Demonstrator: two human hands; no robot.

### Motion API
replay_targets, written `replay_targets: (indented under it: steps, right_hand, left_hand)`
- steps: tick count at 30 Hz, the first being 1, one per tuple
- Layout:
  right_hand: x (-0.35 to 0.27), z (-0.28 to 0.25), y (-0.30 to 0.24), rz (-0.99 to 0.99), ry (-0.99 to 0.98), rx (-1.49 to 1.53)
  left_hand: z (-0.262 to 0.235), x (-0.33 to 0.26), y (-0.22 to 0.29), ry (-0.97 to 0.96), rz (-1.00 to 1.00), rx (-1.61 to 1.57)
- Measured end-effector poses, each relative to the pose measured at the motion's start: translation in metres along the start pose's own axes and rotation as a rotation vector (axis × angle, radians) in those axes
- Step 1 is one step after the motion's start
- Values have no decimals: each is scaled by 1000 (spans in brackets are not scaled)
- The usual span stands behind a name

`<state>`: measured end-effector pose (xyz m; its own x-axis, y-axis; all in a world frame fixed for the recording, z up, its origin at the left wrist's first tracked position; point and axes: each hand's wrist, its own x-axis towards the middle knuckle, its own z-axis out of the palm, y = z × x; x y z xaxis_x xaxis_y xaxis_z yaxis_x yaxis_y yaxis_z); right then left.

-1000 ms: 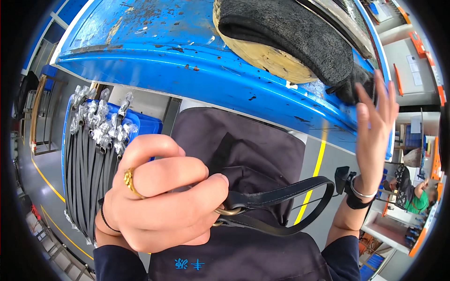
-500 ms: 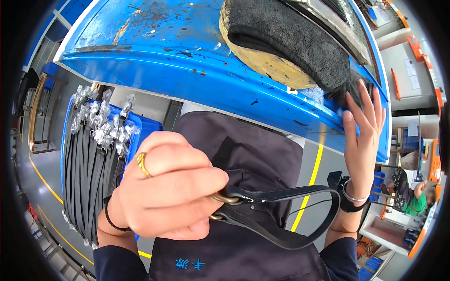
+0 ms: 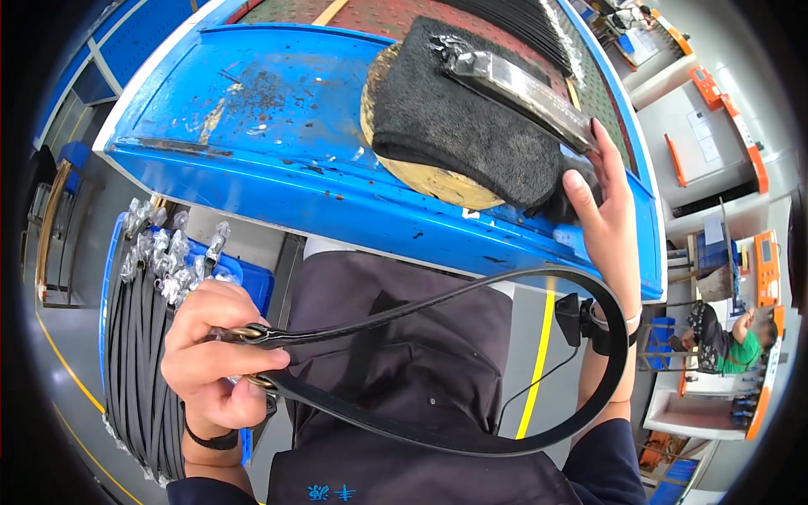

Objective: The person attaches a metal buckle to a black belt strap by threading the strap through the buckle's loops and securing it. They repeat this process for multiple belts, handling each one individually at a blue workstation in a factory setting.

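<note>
My left hand is closed round the brass-ringed ends of a black leather strap. The strap arches out to the right in a wide loop, crossing in front of my right forearm. My right hand reaches up to the bench's right side, its thumb and fingers apart. Its fingertips are at the near end of a long silvery bar; I cannot tell how firmly they touch it. The bar lies on a black fleecy cloth draped over a yellowish rounded block. A dark bunched piece sits by my thumb.
The blue bench has a raised edge and dark stains. More black straps lie on a reddish mat behind the cloth. At left, many straps with plastic-wrapped ends hang over a blue bin. A person in green is far right.
My left hand has moved left and lower, and the strap loop looks wider. My right hand has shifted from the dark bunched piece up to the silvery bar's end. The view has shifted over the bench.
</note>
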<state>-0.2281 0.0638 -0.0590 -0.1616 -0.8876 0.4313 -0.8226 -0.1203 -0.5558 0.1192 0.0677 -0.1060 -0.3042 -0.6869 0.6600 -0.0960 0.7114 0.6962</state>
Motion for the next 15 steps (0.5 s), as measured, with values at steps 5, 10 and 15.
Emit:
replay_targets:
  steps: [5, 10, 15]
  right_hand:
    - [20, 6, 24, 39, 13, 205]
    - [16, 2, 11, 117, 57, 465]
    - [-5, -19, 7, 112, 234, 798]
  left_hand:
    - [-7, 0, 0, -55, 43, 4]
    - [1, 9, 8, -190, 73, 50]
    - [33, 12, 11, -205, 76, 36]
